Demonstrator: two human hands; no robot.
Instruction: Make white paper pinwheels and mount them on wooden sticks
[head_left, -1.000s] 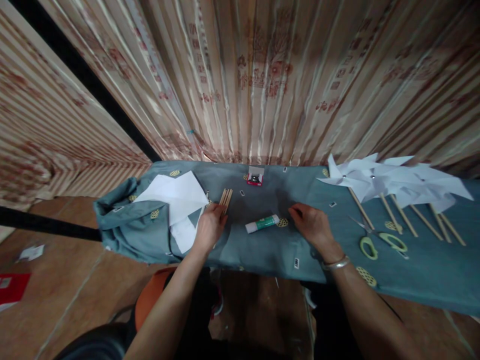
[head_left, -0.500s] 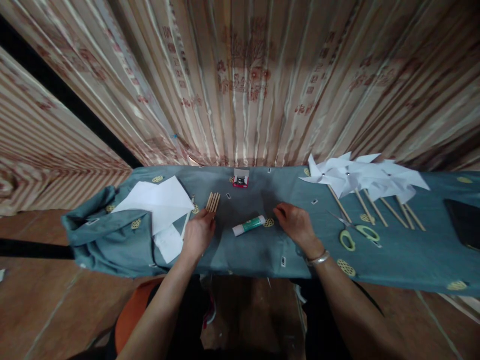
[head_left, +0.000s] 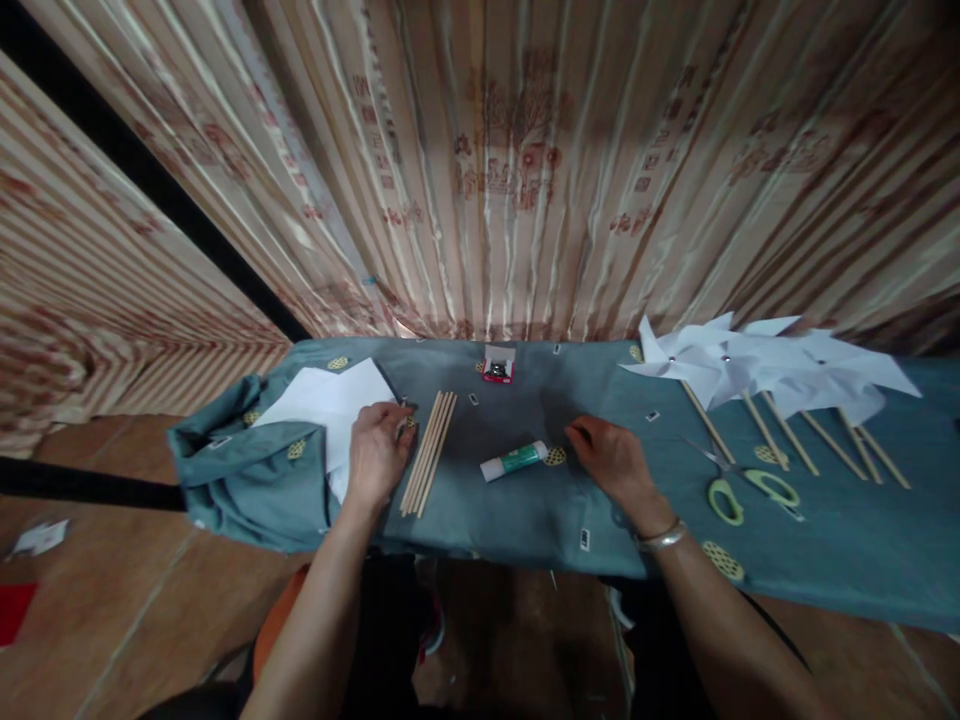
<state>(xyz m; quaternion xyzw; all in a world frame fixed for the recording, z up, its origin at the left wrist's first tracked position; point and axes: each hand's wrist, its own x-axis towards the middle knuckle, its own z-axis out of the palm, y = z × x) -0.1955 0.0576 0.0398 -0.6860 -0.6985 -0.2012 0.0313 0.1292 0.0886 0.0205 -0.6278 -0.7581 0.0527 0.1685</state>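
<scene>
My left hand (head_left: 377, 450) lies knuckles up on the right edge of a stack of white paper (head_left: 322, 400), its fingers bent down onto the sheet. Just right of it, a bundle of thin wooden sticks (head_left: 427, 452) lies free on the grey-blue cloth (head_left: 525, 510). My right hand (head_left: 611, 460) rests on the cloth with loosely spread fingers and holds nothing. A white and green glue stick (head_left: 514, 461) lies between my hands, closer to the right one.
Green-handled scissors (head_left: 742, 485) lie to the right of my right hand. Several white paper pinwheels on wooden sticks (head_left: 765, 365) lie at the far right. A small red and white box (head_left: 498, 365) sits at the back by the striped curtain (head_left: 510, 170).
My left hand has moved left off the sticks onto the paper edge, so the whole bundle now shows. My right hand has stayed put.
</scene>
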